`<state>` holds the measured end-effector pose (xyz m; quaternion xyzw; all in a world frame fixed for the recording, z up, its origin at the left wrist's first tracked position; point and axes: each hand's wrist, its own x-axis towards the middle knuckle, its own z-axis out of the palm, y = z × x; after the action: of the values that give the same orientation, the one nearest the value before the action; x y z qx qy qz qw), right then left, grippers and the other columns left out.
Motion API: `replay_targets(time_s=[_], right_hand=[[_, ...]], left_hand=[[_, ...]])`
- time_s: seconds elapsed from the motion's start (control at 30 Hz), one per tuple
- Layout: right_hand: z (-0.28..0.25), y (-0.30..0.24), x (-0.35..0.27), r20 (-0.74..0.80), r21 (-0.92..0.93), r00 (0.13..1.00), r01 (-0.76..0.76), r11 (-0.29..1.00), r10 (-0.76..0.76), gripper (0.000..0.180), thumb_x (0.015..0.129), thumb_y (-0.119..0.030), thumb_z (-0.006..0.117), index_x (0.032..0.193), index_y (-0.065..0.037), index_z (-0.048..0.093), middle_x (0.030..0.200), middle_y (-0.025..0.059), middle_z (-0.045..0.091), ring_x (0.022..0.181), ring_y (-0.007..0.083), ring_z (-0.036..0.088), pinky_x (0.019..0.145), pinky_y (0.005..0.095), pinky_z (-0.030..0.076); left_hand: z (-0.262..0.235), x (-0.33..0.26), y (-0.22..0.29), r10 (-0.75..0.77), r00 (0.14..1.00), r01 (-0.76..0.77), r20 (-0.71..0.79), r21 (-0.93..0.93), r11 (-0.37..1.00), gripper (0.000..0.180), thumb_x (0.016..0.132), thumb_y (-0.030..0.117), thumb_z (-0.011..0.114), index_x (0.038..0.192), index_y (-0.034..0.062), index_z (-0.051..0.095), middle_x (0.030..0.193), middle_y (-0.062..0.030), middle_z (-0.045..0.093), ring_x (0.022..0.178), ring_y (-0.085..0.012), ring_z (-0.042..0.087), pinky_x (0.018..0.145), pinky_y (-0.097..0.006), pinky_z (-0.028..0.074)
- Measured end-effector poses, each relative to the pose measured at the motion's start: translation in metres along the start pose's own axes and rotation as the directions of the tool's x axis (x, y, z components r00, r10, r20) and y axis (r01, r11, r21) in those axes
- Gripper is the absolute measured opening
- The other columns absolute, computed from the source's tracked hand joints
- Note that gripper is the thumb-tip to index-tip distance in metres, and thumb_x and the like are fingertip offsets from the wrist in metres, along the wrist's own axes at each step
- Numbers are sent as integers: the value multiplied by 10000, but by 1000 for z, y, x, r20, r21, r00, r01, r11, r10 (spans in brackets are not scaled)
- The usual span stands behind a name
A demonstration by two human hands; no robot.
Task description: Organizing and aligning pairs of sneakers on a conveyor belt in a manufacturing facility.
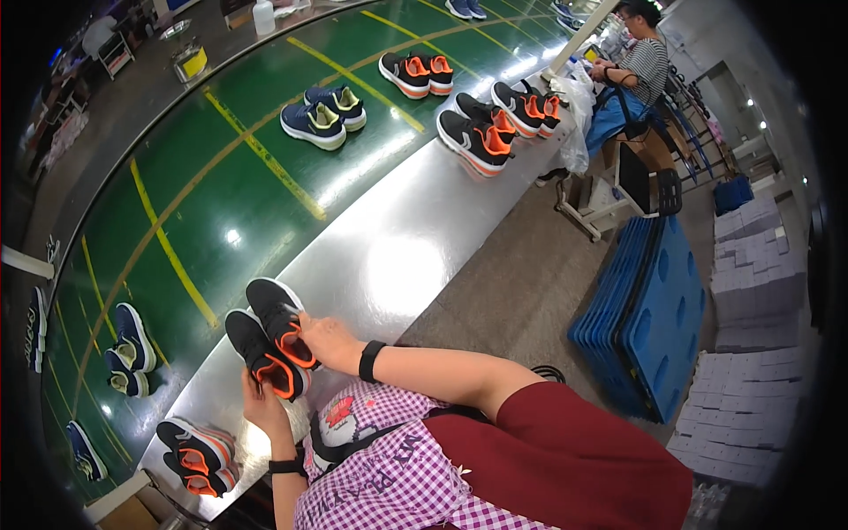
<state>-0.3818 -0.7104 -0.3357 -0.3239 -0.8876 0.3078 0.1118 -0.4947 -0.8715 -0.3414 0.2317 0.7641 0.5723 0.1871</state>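
Pair of black shoes [269,340] with orange heels, standing side by side on the steel ledge [397,256] at the belt's near edge, right in front of you. Your right hand [329,343] rests on the heel collar of the far shoe, fingers curled over the orange rim, holding it lightly. Your left hand [262,408] comes up from 6 o'clock of the pair and cups the heel of the near shoe; thumb hidden, so you cannot tell how tight that grip is. Both grips sit at the heel end; toes point away toward 11 o'clock. Judgement: light, knit uppers soft and collapsible, soles springy but firm, so take hold at the stiff heel counter or pinch across the sole, not the toe mesh. The polished ledge looks slick; the shoes may slide. Another black-orange pair [196,455] lies at 7 o'clock, a blue pair [131,349] at 9 o'clock on the green belt [230,203].
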Motion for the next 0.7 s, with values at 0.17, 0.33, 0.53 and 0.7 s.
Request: replay_targets(time_s=[0.17, 0.33, 0.53, 0.7], right_hand=[[-1, 4, -1, 13, -80, 996, 88, 993, -87, 160, 765, -53, 561, 850, 76, 522, 700, 198, 587, 675, 340, 637, 603, 387, 513], [-35, 29, -2, 201, 301, 980, -72, 951, 11, 241, 861, -229, 541, 894, 5, 583, 818, 231, 624, 776, 399, 604, 701, 483, 464], [-118, 130, 6, 71, 291, 973, -232, 928, 220, 262, 846, -165, 514, 1035, -30, 637, 955, 209, 643, 875, 357, 627, 806, 404, 492], [-210, 233, -3, -374, 33, 892, -261, 965, 254, 238, 778, -78, 608, 1002, -4, 636, 925, 182, 649, 822, 322, 638, 744, 397, 501]], left_hand=[[-14, 6, 22, -204, 976, 144, 71, 489, 860, 539, 821, 139, 671, 1283, -28, 450, 1139, -189, 586, 951, -245, 590, 825, -349, 455], [-3, -22, 65, 420, 894, -408, 159, 678, 611, 650, 743, 204, 730, 1308, 45, 451, 1087, -175, 532, 987, -337, 501, 872, -413, 383], [29, -16, 63, 32, 872, -433, 489, 738, 517, 634, 644, 282, 780, 1211, 123, 545, 932, -158, 532, 864, -344, 529, 753, -415, 425], [48, 0, 65, 121, 922, -370, 369, 740, 562, 406, 537, 383, 825, 777, 109, 647, 818, -116, 534, 756, -298, 558, 621, -395, 453]])
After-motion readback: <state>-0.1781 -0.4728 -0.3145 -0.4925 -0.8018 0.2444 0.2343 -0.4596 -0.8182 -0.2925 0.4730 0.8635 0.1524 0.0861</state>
